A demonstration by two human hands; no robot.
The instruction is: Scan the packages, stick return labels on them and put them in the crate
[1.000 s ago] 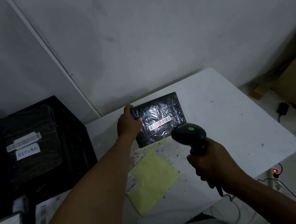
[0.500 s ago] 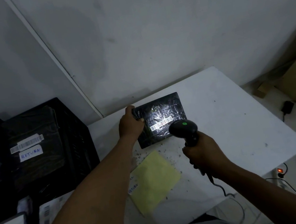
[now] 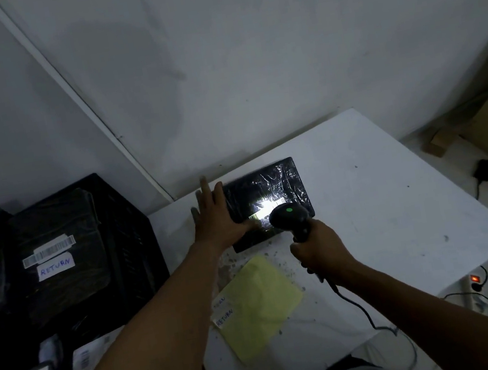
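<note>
Near the tabletop's [image 3: 397,192] back edge, the left hand [image 3: 214,218] lies flat, fingers spread, on the package [image 3: 271,186]; the right hand [image 3: 317,253] grips the scanner [image 3: 289,217] just above it.

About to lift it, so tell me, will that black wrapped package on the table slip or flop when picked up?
The black package looks flat with straight edges, so probably stiff. Its glossy, wrinkled wrap glares under the scanner, so it may be slippery.
</note>
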